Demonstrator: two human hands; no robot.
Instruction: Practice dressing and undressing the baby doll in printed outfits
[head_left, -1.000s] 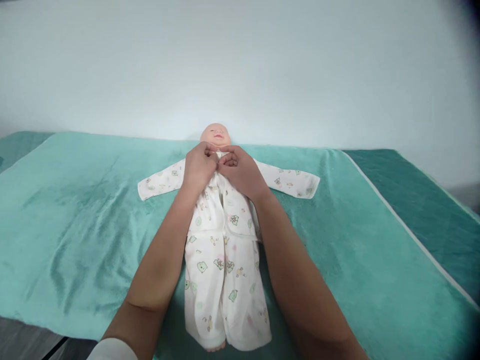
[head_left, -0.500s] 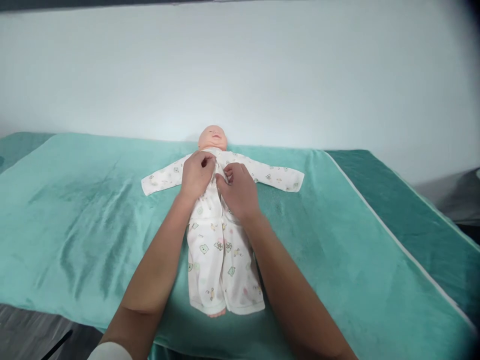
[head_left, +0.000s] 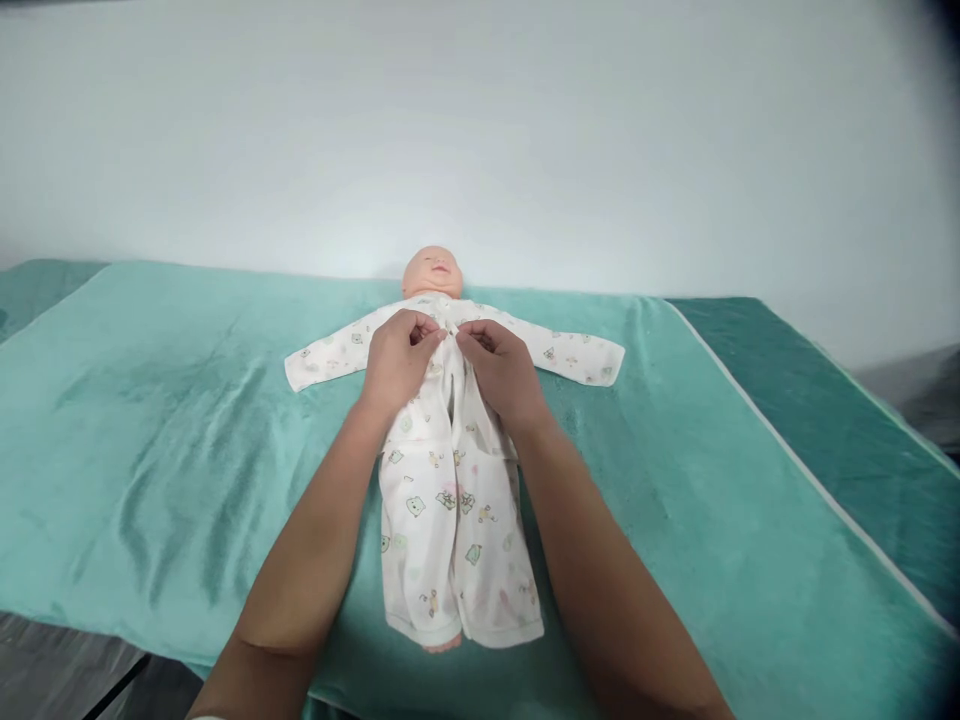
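Observation:
A baby doll (head_left: 433, 272) lies on its back, head at the far side, dressed in a white long-sleeved romper (head_left: 420, 500) printed with small animals. Both sleeves stretch out sideways. At the chest, my left hand (head_left: 403, 358) pinches the left edge of the romper's front opening. Opposite it, my right hand (head_left: 498, 362) pinches the right edge, the fingertips of both hands almost meeting. Below them a narrow gap in the front shows, and the legs hang straight with a bit of the doll's foot (head_left: 442, 645) at the hem. Any fastener between my fingers is too small to make out.
A turquoise plush cover (head_left: 210, 430) is spread under the doll, wrinkled at the left. A darker green strip with pale piping (head_left: 817, 420) runs along the right side. Behind stands a white wall (head_left: 480, 140); grey floor (head_left: 52, 665) shows at the lower left.
My right hand has moved up along the front opening and closed on its edge. Both hands are now level and closer together at the chest. The view has shifted slightly.

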